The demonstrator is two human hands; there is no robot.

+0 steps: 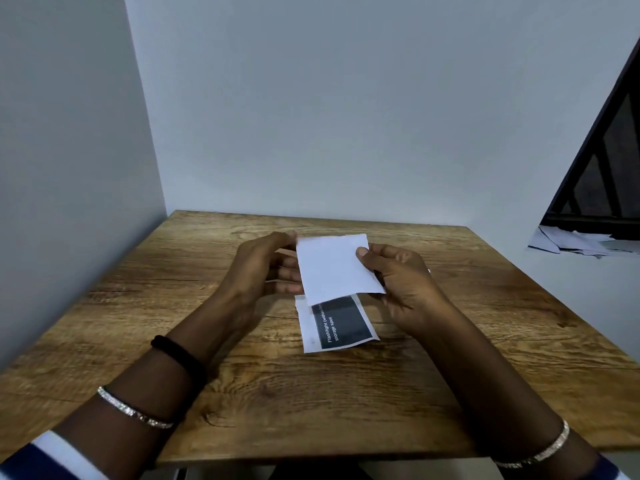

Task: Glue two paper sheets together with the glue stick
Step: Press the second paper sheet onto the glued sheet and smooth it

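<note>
You're in a plain office-like corner: a wooden table against bare pale walls, a dark-framed window with loose papers below it.

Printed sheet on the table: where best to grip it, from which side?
Probably its near edge, from the person's side: the printed sheet lies flat, its far end hidden under the blank sheet that the left hand and right hand hold.
</note>
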